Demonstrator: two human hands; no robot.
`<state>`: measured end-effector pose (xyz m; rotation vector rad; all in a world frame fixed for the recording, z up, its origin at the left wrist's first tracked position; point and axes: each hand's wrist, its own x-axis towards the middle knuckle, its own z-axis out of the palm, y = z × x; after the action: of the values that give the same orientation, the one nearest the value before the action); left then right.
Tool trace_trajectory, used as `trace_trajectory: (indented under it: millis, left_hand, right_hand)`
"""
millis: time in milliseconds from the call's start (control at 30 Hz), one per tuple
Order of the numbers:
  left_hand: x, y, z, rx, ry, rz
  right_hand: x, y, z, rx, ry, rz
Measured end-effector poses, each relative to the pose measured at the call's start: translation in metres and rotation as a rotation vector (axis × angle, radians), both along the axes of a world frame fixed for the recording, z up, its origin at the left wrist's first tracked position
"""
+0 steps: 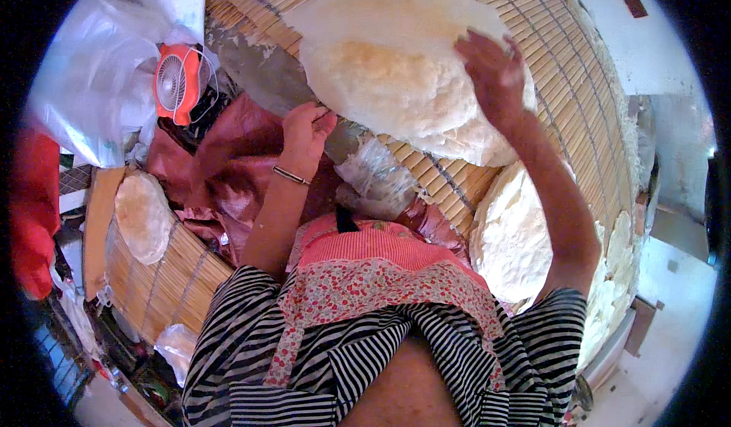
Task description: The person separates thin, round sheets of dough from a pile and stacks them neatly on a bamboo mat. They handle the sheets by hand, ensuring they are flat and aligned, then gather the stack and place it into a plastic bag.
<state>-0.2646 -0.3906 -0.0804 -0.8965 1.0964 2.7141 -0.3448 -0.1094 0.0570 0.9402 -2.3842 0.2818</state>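
Observation:
Large, thin round flatbreads (388,61) lie overlapped on a slatted bamboo mat (571,56) in front of me. My right hand (494,76) is over the right part of the top flatbread, fingers apart; whether it touches the bread is unclear. Near the bread's lower left edge is my left hand (311,130), its fingers curled and thumb close to the fingertips; I cannot tell if something thin is between them. Beneath my right forearm, a stack of pale flatbreads (511,244) rests on the mat. Crumpled clear plastic (380,170) lies between my hands, close to my apron.
An orange fan (178,84) stands at the left on dark red cloth (240,153), beside translucent plastic sheeting (97,73). Another small stack of round flatbreads (143,216) sits on a second slatted mat (171,278) at lower left. Bread pieces (611,267) lie along the right edge.

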Motion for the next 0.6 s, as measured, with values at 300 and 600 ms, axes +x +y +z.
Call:
trace_trajectory:
  millis: [300,600]
  left_hand:
    - [-0.015,-0.009,-0.002,0.059,0.007,-0.054]
    - [-0.049,0.009,0.054,0.151,-0.061,-0.096]
  right_hand:
    - [0.056,-0.001,-0.088,-0.063,-0.383,-0.081]
    - [0.056,-0.012,-0.08,-0.026,-0.411,0.019]
